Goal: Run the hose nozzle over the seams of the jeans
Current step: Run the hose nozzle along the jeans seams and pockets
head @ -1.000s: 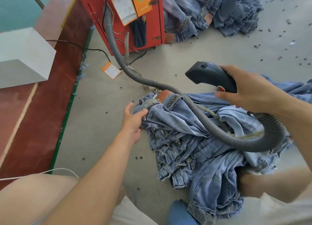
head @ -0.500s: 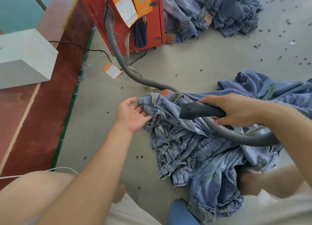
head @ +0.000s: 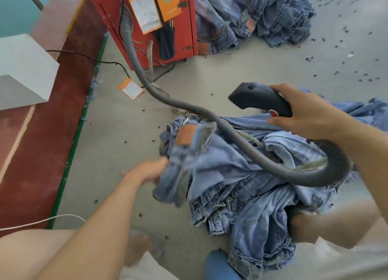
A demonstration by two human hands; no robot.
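A heap of light blue jeans lies on the grey floor in front of me. My right hand grips the black hose nozzle and holds it lifted above the heap, tip pointing left. The grey ribbed hose loops from the nozzle across the jeans and back to the red machine. My left hand grips the waistband end of the top pair, which bears a brown leather patch; that fold is motion-blurred.
A second pile of jeans lies beyond the red machine at the top. A white box sits on the red floor strip at left. An orange tag and small dark bits lie scattered on the floor. My knees frame the bottom.
My right hand has lifted the nozzle off the jeans, up and to the right. My left hand has dropped lower and pulled the waistband fold towards me.
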